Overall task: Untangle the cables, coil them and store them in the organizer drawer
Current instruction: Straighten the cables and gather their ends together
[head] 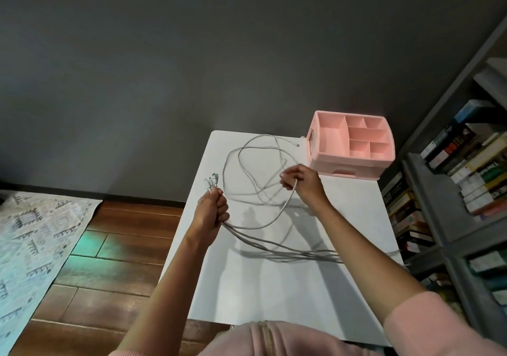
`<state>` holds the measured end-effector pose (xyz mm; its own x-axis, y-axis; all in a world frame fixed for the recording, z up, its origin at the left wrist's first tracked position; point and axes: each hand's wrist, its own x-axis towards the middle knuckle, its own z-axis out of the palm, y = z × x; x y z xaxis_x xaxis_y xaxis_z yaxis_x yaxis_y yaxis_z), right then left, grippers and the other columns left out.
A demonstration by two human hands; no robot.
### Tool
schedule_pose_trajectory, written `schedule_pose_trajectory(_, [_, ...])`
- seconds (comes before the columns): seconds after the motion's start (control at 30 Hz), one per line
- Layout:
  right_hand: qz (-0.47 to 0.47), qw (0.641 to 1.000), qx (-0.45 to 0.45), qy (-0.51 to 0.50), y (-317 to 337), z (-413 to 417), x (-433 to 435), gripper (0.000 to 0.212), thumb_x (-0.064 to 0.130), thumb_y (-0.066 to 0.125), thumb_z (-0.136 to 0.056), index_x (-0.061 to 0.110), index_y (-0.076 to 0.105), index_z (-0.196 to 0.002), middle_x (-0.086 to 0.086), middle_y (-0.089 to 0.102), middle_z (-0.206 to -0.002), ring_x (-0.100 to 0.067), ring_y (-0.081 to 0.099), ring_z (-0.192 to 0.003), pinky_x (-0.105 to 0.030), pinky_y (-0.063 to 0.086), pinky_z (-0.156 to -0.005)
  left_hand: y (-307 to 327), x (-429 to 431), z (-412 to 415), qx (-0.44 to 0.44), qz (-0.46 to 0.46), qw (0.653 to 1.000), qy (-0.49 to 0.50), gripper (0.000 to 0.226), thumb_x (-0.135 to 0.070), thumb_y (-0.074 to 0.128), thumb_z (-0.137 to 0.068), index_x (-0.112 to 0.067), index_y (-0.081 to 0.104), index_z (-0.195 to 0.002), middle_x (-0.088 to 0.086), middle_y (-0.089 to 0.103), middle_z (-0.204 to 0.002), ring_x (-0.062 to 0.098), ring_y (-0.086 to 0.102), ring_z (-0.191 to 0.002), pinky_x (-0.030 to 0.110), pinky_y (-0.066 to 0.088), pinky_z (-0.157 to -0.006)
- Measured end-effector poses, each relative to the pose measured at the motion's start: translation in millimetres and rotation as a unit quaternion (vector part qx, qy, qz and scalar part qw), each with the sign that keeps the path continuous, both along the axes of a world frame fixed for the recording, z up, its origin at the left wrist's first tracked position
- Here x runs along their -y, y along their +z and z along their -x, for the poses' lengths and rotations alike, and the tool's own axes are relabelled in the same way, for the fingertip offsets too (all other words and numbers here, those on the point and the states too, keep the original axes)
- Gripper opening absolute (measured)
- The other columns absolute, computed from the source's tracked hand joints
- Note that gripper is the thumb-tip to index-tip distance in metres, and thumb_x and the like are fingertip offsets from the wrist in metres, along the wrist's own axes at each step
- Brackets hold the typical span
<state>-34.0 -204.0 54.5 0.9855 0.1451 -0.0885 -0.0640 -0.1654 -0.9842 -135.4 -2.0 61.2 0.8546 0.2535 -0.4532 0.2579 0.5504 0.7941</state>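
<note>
The cables (255, 174) lay looped on the white table (274, 287), left of the pink organizer (354, 141). The left hand (212, 209) was clenched round the bunched plugs (211, 181); the right hand (300, 180) pinched one strand — best drawn slowly outward, letting loops slip free without tightening.

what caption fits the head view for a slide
Left hand bunches connector ends while right hand lifts a cable, pink organizer nearby.
</note>
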Motion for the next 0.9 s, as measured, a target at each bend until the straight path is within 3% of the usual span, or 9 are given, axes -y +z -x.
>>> schedule_pose_trajectory(0.1, [-0.086, 0.995, 0.000, 0.053, 38.6, 2.4, -10.9, 0.013, 0.002, 0.071, -0.081, 0.007, 0.060, -0.084, -0.011, 0.064, -0.075, -0.013, 0.061, -0.064, -0.022, 0.051, -0.065, 0.0, 6.3, -2.7, -0.022, -0.017, 0.999, -0.020, 0.032, -0.028, 0.029, -0.104, -0.017, 0.040, -0.076, -0.003, 0.048, -0.059, 0.003, 0.025, -0.035, 0.014, 0.021, -0.033])
schedule_pose_trajectory(0.2, [-0.135, 0.977, -0.028, 0.165, 58.2, 11.2, -14.8, 0.018, -0.004, 0.068, -0.081, 0.010, 0.060, -0.089, -0.009, 0.064, -0.081, -0.011, 0.063, -0.072, -0.020, 0.052, -0.072, 1.5, 14.2, -6.7, -0.029, -0.023, 0.998, -0.045, 0.031, -0.027, 0.029, -0.104, -0.018, 0.038, -0.076, 0.010, 0.068, -0.089, 0.004, 0.037, -0.038, 0.014, 0.025, -0.033])
schedule_pose_trajectory(0.3, [-0.096, 0.951, -0.067, 0.286, 56.5, 22.0, -10.2, 0.024, -0.012, 0.064, -0.080, 0.008, 0.059, -0.091, -0.006, 0.067, -0.081, -0.008, 0.066, -0.076, -0.019, 0.052, -0.078, 7.2, 16.6, -11.8, -0.015, -0.001, 0.999, -0.045, 0.031, -0.031, 0.028, -0.104, -0.018, 0.038, -0.078, 0.015, 0.068, -0.100, 0.010, 0.066, -0.063, 0.014, 0.026, -0.033])
schedule_pose_trajectory(0.37, [-0.057, 0.940, -0.086, 0.325, 49.5, 28.9, -5.0, 0.026, -0.014, 0.064, -0.079, 0.008, 0.058, -0.091, -0.005, 0.069, -0.083, -0.009, 0.067, -0.080, -0.019, 0.051, -0.080, 9.2, 15.6, -14.7, -0.013, 0.004, 0.999, -0.037, 0.030, -0.032, 0.028, -0.104, -0.018, 0.038, -0.079, 0.015, 0.067, -0.101, 0.016, 0.068, -0.082, 0.014, 0.027, -0.033])
schedule_pose_trajectory(0.47, [-0.053, 0.940, -0.107, 0.319, 38.9, 35.8, 1.8, 0.027, -0.015, 0.062, -0.080, 0.010, 0.056, -0.089, -0.008, 0.068, -0.087, -0.012, 0.066, -0.087, -0.019, 0.050, -0.082, 7.5, 15.3, -17.1, -0.013, 0.021, 0.998, -0.050, 0.030, -0.026, 0.029, -0.104, -0.018, 0.039, -0.078, 0.014, 0.065, -0.107, 0.022, 0.066, -0.094, 0.015, 0.030, -0.036])
schedule_pose_trajectory(0.6, [-0.057, 0.925, -0.142, 0.347, 32.7, 38.9, 6.4, 0.028, -0.017, 0.060, -0.081, 0.009, 0.056, -0.091, -0.009, 0.067, -0.092, -0.011, 0.065, -0.089, -0.018, 0.050, -0.080, 12.3, 19.1, -19.2, -0.001, 0.080, 0.996, -0.036, 0.027, -0.019, 0.027, -0.104, -0.016, 0.038, -0.080, 0.017, 0.063, -0.105, 0.016, 0.071, -0.082, 0.015, 0.032, -0.039])
schedule_pose_trajectory(0.73, [-0.023, 0.899, -0.157, 0.408, 23.8, 37.9, 10.7, 0.036, -0.022, 0.051, -0.081, 0.008, 0.058, -0.100, -0.007, 0.069, -0.100, -0.015, 0.065, -0.102, -0.025, 0.049, -0.089, 14.1, 22.8, -22.3, -0.011, 0.095, 0.995, -0.032, 0.026, -0.016, 0.031, -0.103, -0.013, 0.040, -0.080, 0.015, 0.059, -0.091, 0.010, 0.051, -0.058, 0.014, 0.033, -0.037])
schedule_pose_trajectory(0.8, [0.008, 0.921, -0.133, 0.365, 18.7, 32.1, 8.7, 0.040, -0.022, 0.043, -0.080, 0.011, 0.060, -0.095, -0.003, 0.070, -0.099, -0.015, 0.065, -0.101, -0.025, 0.046, -0.088, 17.0, 23.8, -23.5, -0.015, 0.083, 0.995, -0.054, 0.028, -0.016, 0.031, -0.103, -0.013, 0.042, -0.078, 0.008, 0.055, -0.080, 0.006, 0.044, -0.046, 0.013, 0.030, -0.036])
schedule_pose_trajectory(0.9, [0.043, 0.981, -0.089, 0.166, 19.0, 12.6, -9.8, 0.036, -0.014, 0.036, -0.087, 0.015, 0.058, -0.086, -0.002, 0.067, -0.095, -0.017, 0.063, -0.085, -0.024, 0.045, -0.072, 27.1, 10.3, -25.8, 0.001, 0.066, 0.995, -0.073, 0.028, -0.015, 0.032, -0.102, -0.015, 0.043, -0.076, 0.002, 0.046, -0.072, 0.004, 0.036, -0.041, 0.013, 0.025, -0.034])
